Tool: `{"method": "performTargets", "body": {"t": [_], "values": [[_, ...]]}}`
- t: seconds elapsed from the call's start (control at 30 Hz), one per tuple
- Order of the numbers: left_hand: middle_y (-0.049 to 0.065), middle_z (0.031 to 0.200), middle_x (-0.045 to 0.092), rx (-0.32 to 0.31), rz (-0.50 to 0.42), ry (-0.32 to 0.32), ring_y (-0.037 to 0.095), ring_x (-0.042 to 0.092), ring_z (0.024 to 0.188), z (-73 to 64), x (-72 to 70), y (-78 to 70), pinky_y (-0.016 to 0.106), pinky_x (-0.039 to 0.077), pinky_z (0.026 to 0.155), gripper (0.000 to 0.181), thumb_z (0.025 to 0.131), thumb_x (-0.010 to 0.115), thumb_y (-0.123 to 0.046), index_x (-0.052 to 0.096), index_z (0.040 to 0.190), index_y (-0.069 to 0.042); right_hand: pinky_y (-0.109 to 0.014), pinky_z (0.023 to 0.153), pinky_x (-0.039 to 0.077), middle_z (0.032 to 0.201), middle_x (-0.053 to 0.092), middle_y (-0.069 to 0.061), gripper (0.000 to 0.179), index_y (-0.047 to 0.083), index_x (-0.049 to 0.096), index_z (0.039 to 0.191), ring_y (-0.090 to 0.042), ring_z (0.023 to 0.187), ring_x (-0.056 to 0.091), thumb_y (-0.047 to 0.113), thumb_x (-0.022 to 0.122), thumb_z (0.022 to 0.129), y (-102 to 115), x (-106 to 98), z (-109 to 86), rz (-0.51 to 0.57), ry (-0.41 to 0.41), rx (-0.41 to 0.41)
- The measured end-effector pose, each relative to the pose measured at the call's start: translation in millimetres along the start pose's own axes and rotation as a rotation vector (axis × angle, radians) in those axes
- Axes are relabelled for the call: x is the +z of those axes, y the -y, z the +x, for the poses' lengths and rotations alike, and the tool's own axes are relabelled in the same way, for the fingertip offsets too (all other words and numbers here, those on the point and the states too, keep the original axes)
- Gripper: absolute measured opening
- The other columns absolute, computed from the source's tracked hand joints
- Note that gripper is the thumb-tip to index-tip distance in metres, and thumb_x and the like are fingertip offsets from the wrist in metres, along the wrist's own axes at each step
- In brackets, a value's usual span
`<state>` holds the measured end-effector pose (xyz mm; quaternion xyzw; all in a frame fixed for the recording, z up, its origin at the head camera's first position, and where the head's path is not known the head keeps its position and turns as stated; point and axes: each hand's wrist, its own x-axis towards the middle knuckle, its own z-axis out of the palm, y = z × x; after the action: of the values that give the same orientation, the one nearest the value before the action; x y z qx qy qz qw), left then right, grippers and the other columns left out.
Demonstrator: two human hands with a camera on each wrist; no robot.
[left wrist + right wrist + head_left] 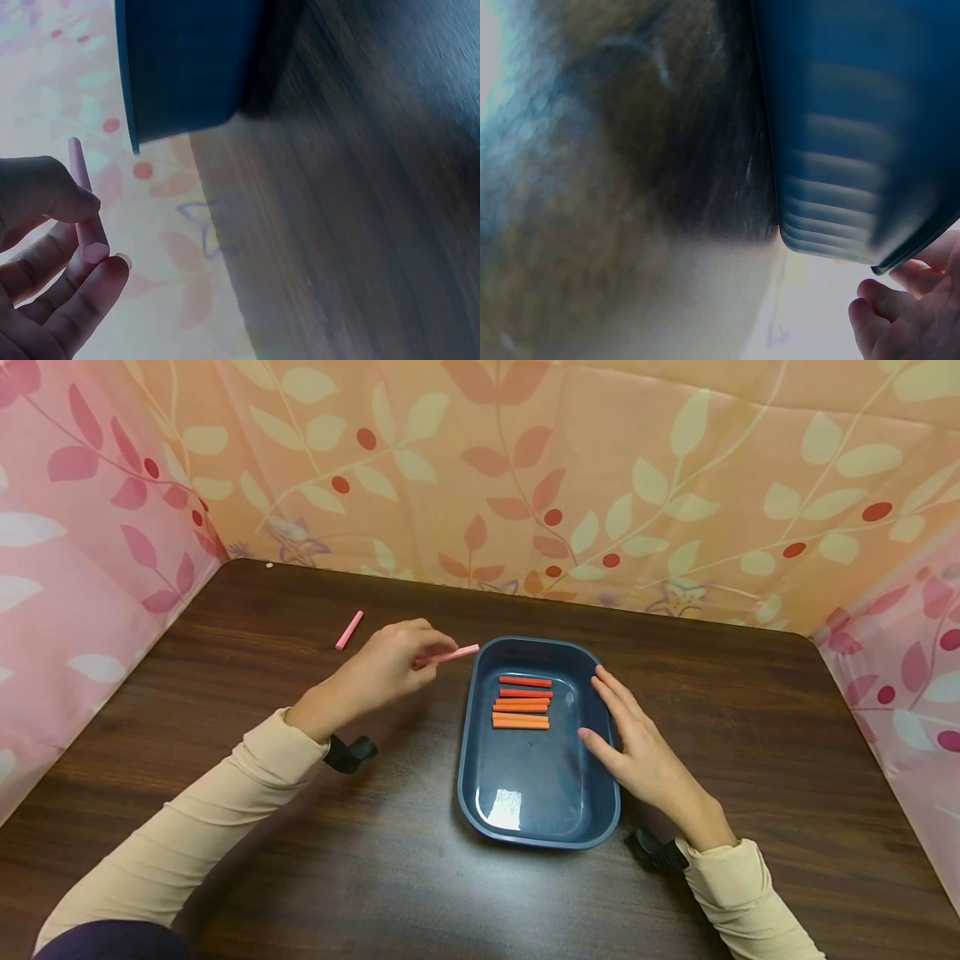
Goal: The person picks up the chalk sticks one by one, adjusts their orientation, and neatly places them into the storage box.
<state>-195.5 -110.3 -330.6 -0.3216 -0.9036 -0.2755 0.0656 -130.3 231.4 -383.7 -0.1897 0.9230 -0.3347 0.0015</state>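
My left hand (397, 662) pinches a slim pink stick (457, 654) between thumb and fingers, just left of a dark blue tray (465, 760). The stick's free tip points right, close to the tray's far left rim. In the left wrist view, the near end of this pink stick (95, 253) looks six-sided. My right hand (648, 756) rests at the tray's right rim with its fingers fairly straight and the thumb over the inside. Inside the tray, red sticks (525, 681) and orange sticks (521, 717) lie in a row, roughly parallel.
Another pink stick (349, 631) lies on the dark wooden table (375, 860), beyond my left hand. Floral curtains (480, 468) hang behind the table and at both sides. A tiny white spot (270, 565) shows near the far left corner.
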Motion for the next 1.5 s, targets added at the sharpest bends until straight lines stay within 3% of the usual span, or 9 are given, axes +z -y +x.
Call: {"method": "performTargets", "body": {"t": [0.4, 0.8, 1.23, 1.5], "values": [[0.009, 0.094, 0.067, 0.012, -0.02, 0.048, 0.021, 0.059, 0.081, 6.9, 6.6, -18.9, 0.031, 0.051, 0.071, 0.03, 0.083, 0.074, 0.001, 0.073, 0.113, -0.005, -0.065, 0.114, 0.026, 0.167, 0.015, -0.009, 0.073, 0.002, 0.026, 0.156, -0.036, 0.151, 0.022, 0.023, 0.063, 0.096, 0, 0, 0.0, 0.0, 0.002, 0.002], [0.007, 0.094, 0.067, 0.069, 0.032, 0.11, 0.019, 0.057, 0.08, 12.7, 18.5, -33.2, 0.029, 0.049, 0.071, 0.029, 0.085, 0.073, -0.002, 0.074, 0.113, -0.007, -0.065, 0.114, 0.026, 0.167, 0.015, -0.009, 0.073, 0.001, 0.026, 0.155, -0.036, 0.151, 0.022, 0.023, 0.063, 0.096, 0, 0, 0.4, 0.001, -0.002, -0.005], [0.007, 0.096, 0.067, 0.128, -0.004, 0.129, 0.016, 0.055, 0.079, 16.8, 34.5, -45.9, 0.023, 0.047, 0.067, 0.03, 0.086, 0.071, -0.001, 0.073, 0.115, -0.007, -0.065, 0.114, 0.025, 0.167, 0.016, -0.01, 0.073, 0.0, 0.027, 0.155, -0.037, 0.151, 0.022, 0.022, 0.064, 0.096, 0, 0, 0.4, 0.002, -0.006, -0.012], [0.005, 0.092, 0.065, 0.163, -0.009, 0.176, 0.016, 0.056, 0.08, 19.1, 44.2, -52.5, 0.023, 0.047, 0.068, 0.029, 0.087, 0.071, -0.002, 0.073, 0.115, -0.007, -0.065, 0.114, 0.026, 0.167, 0.016, -0.01, 0.073, 0.001, 0.026, 0.155, -0.037, 0.151, 0.022, 0.023, 0.063, 0.096, -1, 0, 0.2, -0.004, 0.002, -0.008]]}}
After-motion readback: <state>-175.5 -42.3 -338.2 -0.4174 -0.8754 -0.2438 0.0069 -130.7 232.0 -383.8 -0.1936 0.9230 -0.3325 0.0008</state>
